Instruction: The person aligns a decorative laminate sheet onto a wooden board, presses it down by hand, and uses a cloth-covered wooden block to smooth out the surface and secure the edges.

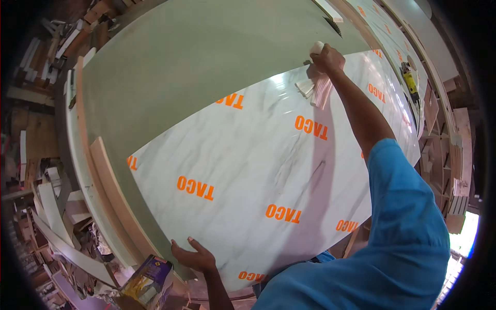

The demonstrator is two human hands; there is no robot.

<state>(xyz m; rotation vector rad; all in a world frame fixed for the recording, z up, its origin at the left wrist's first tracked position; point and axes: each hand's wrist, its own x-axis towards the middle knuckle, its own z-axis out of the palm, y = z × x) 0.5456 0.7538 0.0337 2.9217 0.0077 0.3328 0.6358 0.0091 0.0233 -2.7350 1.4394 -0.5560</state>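
Blue sleeve (408, 201), head view, lower right. Right hand (329, 60): closed around a whitish bundle (316, 48) at the far edge of the marbled sheet (240, 165). Sheet lies over a green panel (170, 67). Left hand (197, 257): fingers spread at the sheet's left edge; contact cannot be determined.

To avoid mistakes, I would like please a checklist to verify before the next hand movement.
1. Right hand has a grip on the white object: ok.
2. Left hand free of any held thing: ok, fingers spread.
3. Left hand touching the marbled sheet: cannot tell.
4. Sheet in line with the green surface: not ok, it lies askew.
5. Dark toothed object apart from the right hand: ok.
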